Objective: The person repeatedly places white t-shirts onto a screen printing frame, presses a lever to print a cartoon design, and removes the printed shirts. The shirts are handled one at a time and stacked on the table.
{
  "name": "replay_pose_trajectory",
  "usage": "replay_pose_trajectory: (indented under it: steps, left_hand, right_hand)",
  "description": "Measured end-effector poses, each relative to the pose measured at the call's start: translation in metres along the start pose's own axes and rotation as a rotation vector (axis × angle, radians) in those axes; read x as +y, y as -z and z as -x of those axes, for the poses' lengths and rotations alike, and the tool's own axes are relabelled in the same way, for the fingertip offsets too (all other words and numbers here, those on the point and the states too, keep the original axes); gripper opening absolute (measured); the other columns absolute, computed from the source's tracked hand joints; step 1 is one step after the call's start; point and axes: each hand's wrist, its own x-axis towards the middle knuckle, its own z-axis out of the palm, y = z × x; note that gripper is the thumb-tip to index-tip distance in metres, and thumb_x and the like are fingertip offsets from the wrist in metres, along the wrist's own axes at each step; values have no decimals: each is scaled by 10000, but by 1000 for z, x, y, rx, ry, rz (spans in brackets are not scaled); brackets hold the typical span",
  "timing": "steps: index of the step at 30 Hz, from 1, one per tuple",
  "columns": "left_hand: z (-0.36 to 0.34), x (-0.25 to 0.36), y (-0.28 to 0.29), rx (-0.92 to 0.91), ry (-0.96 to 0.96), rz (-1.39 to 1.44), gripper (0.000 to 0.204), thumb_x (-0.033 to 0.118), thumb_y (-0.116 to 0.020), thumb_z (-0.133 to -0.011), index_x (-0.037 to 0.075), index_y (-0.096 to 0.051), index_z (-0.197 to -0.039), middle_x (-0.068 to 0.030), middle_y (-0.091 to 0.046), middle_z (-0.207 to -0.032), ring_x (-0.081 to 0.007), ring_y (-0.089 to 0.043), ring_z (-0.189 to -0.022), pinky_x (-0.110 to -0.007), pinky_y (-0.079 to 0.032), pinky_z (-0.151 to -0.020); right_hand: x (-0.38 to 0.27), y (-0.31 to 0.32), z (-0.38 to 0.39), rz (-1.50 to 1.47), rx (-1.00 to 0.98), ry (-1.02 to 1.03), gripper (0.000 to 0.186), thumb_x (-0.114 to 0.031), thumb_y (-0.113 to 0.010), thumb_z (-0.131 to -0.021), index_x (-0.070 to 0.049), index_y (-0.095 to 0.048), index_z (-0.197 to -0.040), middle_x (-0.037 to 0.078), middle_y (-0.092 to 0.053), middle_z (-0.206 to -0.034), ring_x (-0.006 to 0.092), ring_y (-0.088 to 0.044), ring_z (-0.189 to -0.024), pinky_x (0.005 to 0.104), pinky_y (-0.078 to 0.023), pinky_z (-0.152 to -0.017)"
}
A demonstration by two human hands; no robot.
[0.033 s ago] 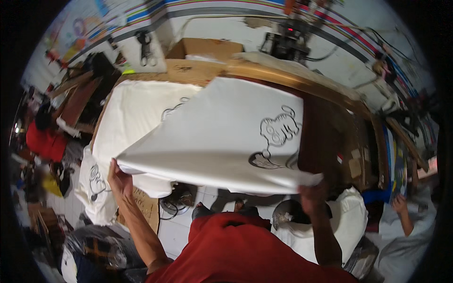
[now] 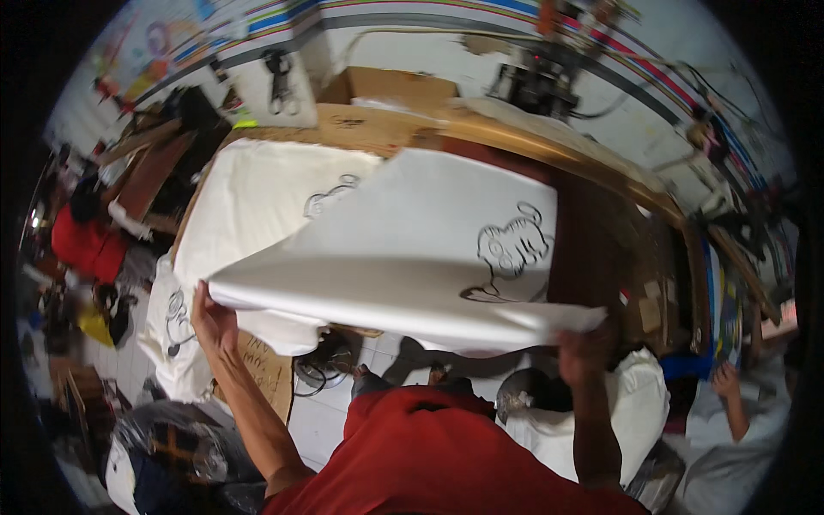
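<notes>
A white cloth with black cartoon line drawings stretches between my two hands over the work table. My left hand pinches its near left corner. At the near right corner, my right hand grips the fabric, its fingers partly blurred. The cloth's near edge is lifted and folded over, partly covering one drawing on the right. Beneath and to the left lies a second, cream-white printed cloth, hanging over the table's left edge.
An open cardboard box stands at the back. The brown table top shows on the right. White cloth is heaped near my right arm, plastic-wrapped bundles near my left. One person in red is far left, another in grey at right.
My right hand has shifted slightly right and up with its corner. The cloth's near edge now folds further over the lower drawing. The whole view has swung a little.
</notes>
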Motion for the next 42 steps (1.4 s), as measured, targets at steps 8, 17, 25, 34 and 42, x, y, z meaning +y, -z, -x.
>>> replay_pose_trajectory:
  steps: [8,17,25,34,42]
  left_hand:
    - [-71,183,-19,-45,-715,-268,384,66,-623,-868,-6,-476,-1215,-120,-627,-1003,-170,-619,-893,-294,-506,-791]
    - [-274,268,-14,-295,-446,-531,495,-14,-582,-858,-81,-424,-1323,-192,-503,-1278,-216,-517,-1138,-283,-445,-957]
    - [-416,251,-25,-366,-378,-677,572,40,-616,-846,-79,-384,-1355,-197,-489,-1308,-217,-534,-1136,-279,-459,-919]
    - [-397,304,-30,-528,-488,-653,639,120,-650,-828,-40,-373,-1382,-185,-506,-1303,-236,-531,-1153,-295,-427,-943]
    - [-341,250,72,-379,-195,-715,628,-22,-627,-817,-47,-361,-1384,-155,-544,-1271,-207,-591,-1060,-310,-469,-914]
  right_hand:
    - [-27,-212,-68,29,-77,536,612,25,-696,-742,-11,-409,-1281,107,-594,-1010,190,-611,-878,292,-513,-814]
    - [51,-385,-130,51,-347,287,677,36,-570,-830,49,-227,-1414,196,-530,-1186,196,-559,-1048,277,-467,-863]
    - [103,-453,-207,13,-159,269,719,107,-621,-795,103,-225,-1396,156,-556,-1071,150,-571,-910,237,-461,-710]
    - [66,-470,-128,76,-276,444,734,100,-594,-788,101,-201,-1408,248,-418,-1347,268,-463,-1219,350,-380,-1025]
    - [137,-447,-72,181,-110,176,802,141,-606,-713,88,-220,-1415,195,-448,-1344,265,-467,-1219,353,-369,-1035]
